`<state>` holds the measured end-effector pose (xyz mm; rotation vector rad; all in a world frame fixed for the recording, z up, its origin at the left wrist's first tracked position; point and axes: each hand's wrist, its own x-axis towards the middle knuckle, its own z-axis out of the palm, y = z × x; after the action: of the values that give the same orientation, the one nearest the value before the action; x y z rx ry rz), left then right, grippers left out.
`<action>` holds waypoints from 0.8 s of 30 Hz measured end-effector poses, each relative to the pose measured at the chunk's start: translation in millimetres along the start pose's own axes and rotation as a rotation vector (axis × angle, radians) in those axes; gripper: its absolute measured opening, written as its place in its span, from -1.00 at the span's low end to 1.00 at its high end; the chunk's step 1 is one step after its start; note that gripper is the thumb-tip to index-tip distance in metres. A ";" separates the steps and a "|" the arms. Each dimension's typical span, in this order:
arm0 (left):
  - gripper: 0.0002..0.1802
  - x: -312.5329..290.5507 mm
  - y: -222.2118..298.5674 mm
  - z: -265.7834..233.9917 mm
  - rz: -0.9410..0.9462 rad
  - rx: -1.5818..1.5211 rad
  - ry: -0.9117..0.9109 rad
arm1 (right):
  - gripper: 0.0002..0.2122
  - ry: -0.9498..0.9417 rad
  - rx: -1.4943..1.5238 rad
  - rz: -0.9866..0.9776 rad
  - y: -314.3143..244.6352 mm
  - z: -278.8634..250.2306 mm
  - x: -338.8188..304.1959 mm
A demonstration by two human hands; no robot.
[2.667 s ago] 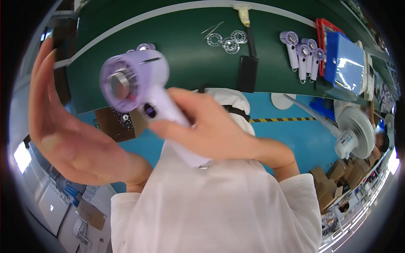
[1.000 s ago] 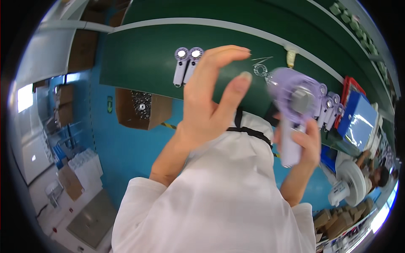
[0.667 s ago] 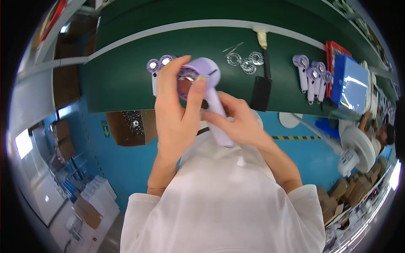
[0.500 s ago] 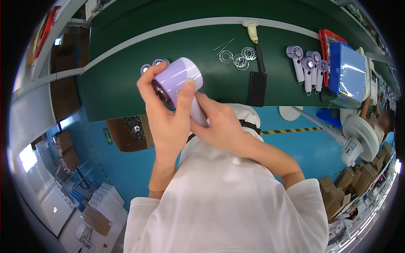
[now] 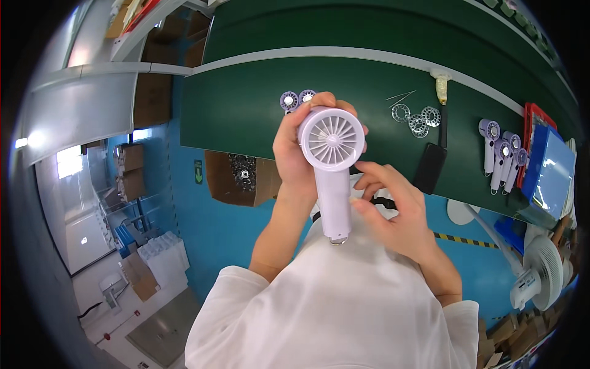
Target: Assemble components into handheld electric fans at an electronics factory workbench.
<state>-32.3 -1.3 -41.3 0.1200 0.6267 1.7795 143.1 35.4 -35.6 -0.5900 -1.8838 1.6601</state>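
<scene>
A pale purple handheld fan point(image 5: 334, 197) is held up over the near edge of the green table, its round slatted grille facing up and its handle pointing toward me. My left hand point(image 5: 294, 157) wraps around the fan's head from the left and behind, with fingertips showing at the far right side. Just right of the handle is my right hand point(image 5: 399, 212), apart from the fan, its fingers curved and spread with nothing between them. Behind my left hand, two more purple fans point(image 5: 289, 101) are partly hidden on the table.
Clear plastic rings point(image 5: 418, 125) and thin metal rods point(image 5: 401, 97) lie on the green table point(image 5: 239, 92), left of a black-handled tool point(image 5: 442, 117) and a black phone-like slab point(image 5: 430, 168). Several purple fans point(image 5: 501, 150) rest beside a blue bin point(image 5: 549, 163). A carton of parts point(image 5: 230, 197) stands below the table's left side.
The fan has turned from side-on to grille up, with its handle toward me. My right hand has let go of the handle and moved right. The whole view has shifted left.
</scene>
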 end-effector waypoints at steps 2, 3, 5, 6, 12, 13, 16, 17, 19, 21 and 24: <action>-0.67 -0.3 -2.4 3.0 -0.054 -0.078 0.009 | -0.61 0.026 0.003 -0.014 -0.8 -2.3 1.2; -0.67 -0.8 -3.0 3.8 -0.051 -0.078 0.013 | -0.61 0.021 0.006 -0.013 -2.3 -3.6 2.5; -0.67 -2.5 -4.8 4.7 -0.089 -0.140 0.011 | -0.64 0.023 -0.003 -0.013 -4.1 -5.2 3.7; -0.67 -2.6 -5.2 8.1 -0.112 -0.156 0.003 | -0.64 0.023 -0.004 -0.010 -4.4 -5.5 4.9; -0.65 -5.4 -8.0 8.3 -0.119 -0.197 0.009 | -0.68 0.025 0.006 -0.039 -6.0 -5.1 7.4; -0.65 -6.0 -8.3 8.5 -0.118 -0.199 0.009 | -0.69 0.027 -0.006 -0.045 -5.8 -5.3 6.9; -0.65 -8.2 -9.2 9.7 -0.128 -0.200 0.008 | -0.70 0.026 -0.022 -0.055 -5.9 -5.9 5.6; -0.65 -8.7 -9.4 10.0 -0.129 -0.205 0.007 | -0.71 0.026 -0.026 -0.059 -6.1 -6.0 5.4; -0.65 -10.0 -10.6 10.5 -0.128 -0.210 0.006 | -0.71 0.031 -0.027 -0.063 -6.6 -6.4 4.3; -0.65 -10.6 -10.8 9.6 -0.132 -0.204 -0.002 | -0.72 0.036 -0.032 -0.064 -8.2 -6.3 3.8; -0.65 -11.1 -11.3 8.1 -0.135 -0.208 -0.001 | -0.77 0.022 -0.013 0.001 -11.6 -6.4 3.3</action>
<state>-15.9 -6.8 -37.1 -0.0624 0.4355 1.7017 145.3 40.7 -23.3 -0.6120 -1.8807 1.6363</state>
